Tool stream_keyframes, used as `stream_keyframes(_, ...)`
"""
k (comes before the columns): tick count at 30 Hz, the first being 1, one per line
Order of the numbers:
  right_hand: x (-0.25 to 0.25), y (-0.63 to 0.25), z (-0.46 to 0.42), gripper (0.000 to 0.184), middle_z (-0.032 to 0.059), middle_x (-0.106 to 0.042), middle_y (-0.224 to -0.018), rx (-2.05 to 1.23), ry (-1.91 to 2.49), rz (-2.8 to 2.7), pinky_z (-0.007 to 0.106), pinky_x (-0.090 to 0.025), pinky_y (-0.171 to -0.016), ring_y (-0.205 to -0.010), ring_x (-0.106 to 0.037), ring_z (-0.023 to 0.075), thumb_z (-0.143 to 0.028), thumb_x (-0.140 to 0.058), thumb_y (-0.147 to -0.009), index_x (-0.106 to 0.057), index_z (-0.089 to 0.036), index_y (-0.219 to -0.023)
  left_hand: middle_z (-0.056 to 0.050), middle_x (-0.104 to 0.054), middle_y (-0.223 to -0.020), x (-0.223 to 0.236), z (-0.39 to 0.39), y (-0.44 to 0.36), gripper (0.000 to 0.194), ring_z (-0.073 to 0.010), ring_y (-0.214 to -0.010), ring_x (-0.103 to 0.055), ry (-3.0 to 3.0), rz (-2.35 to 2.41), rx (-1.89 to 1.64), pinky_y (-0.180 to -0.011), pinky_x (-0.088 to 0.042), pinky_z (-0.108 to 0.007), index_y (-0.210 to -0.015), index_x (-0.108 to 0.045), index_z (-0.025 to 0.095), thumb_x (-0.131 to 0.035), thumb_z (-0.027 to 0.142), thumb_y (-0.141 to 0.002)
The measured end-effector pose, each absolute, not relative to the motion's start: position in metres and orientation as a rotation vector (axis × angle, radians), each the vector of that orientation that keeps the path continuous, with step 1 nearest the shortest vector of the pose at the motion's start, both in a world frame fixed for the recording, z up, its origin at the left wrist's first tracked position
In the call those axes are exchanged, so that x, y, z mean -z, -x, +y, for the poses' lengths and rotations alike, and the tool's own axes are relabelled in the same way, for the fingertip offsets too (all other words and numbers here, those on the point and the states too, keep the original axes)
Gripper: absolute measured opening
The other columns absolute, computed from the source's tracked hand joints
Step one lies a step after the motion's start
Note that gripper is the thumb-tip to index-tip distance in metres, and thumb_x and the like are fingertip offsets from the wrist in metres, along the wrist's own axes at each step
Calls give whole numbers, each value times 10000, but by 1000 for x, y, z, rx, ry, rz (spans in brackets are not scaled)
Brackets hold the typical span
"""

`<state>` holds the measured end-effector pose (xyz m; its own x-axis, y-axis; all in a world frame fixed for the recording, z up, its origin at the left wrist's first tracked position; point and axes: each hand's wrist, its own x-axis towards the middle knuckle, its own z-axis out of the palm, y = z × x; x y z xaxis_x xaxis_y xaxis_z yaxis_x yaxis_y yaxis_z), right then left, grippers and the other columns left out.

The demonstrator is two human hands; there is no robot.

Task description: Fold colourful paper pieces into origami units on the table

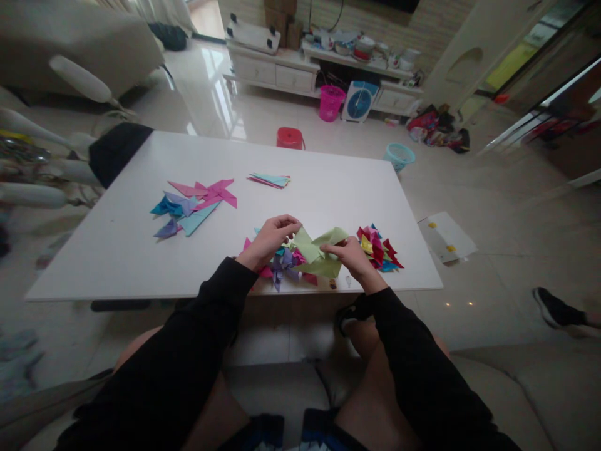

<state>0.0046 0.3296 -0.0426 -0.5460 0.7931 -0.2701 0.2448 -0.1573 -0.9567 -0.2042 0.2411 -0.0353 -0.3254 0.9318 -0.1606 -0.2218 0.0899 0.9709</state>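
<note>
A light green sheet of folded origami paper is held up over the near edge of the white table. My left hand pinches its upper left corner between thumb and fingers. On the other side, my right hand grips the paper near its right part, thumb on top. Beneath and left of the sheet lie folded paper pieces in purple, pink and blue, partly hidden by my left hand and the sheet. Just right of my right hand is a pile of red, yellow and blue folded pieces.
Pink, purple and blue folded papers lie at the table's left. A thin stack of folded papers sits farther back. Beyond the table stand a red stool, a pink bin and a light blue basket. Another person's shoe shows at right.
</note>
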Motion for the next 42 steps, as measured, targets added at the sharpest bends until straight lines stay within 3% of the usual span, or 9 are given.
stream_keyframes(8, 42, -4, 330, 273, 69, -776, -759, -1725, 1154, -1720, 320, -508, -698, -704, -689, 210, -333, -855, -609, -799, -139, -792, 12, -526, -617, 33, 240, 205, 217, -86, -547, -406, -766, 1356, -1431, -523, -290, -244, -728, -689, 158, -789, 351, -731)
stream_keyframes(14, 43, -5, 329, 281, 75, -780, -772, -1705, 1158, -1765, 323, -510, -689, -698, -686, 210, -350, -859, -625, -802, -138, -802, 3, -571, -661, 32, 240, 206, 224, -86, -562, -443, -712, 1361, -1419, -542, -308, -242, -778, -661, 156, -811, 301, -698)
stream_keyframes(18, 44, -5, 329, 284, 76, -781, -780, -1709, 1152, -1773, 322, -517, -692, -717, -692, 215, -349, -856, -632, -806, -138, -817, 38, -601, -648, 24, 236, 205, 330, -97, -588, -498, -766, 1392, -1490, -571, -350, -222, -889, -570, 198, -814, 254, -674)
stream_keyframes(21, 44, -5, 329, 283, 75, -778, -773, -1716, 1144, -1759, 316, -516, -680, -722, -691, 216, -354, -852, -633, -806, -140, -812, 37, -621, -675, 18, 234, 205, 312, -106, -630, -544, -858, 1416, -1519, -607, -392, -224, -861, -541, 203, -792, 235, -679)
stream_keyframes(28, 43, -2, 329, 290, 65, -767, -747, -1692, 1156, -1752, 327, -514, -693, -716, -681, 213, -372, -860, -604, -795, -146, -773, -33, -704, -750, 19, 235, 206, 99, -153, -713, -612, -1010, 1536, -1513, -673, -461, -273, -775, -709, 160, -729, 229, -706)
stream_keyframes(35, 45, -4, 329, 280, 64, -768, -751, -1705, 1154, -1756, 318, -510, -686, -706, -681, 209, -363, -859, -622, -794, -145, -785, -79, -772, -855, 25, 235, 209, 254, -183, -784, -661, -1003, 1578, -1500, -723, -504, -301, -938, -818, 143, -776, 268, -720)
stream_keyframes(42, 45, -4, 329, 291, 70, -772, -763, -1682, 1146, -1766, 324, -510, -699, -722, -684, 215, -369, -866, -628, -795, -141, -795, -87, -770, -829, 23, 234, 210, 266, -180, -756, -655, -1074, 1655, -1476, -695, -508, -303, -936, -821, 139, -818, 279, -710)
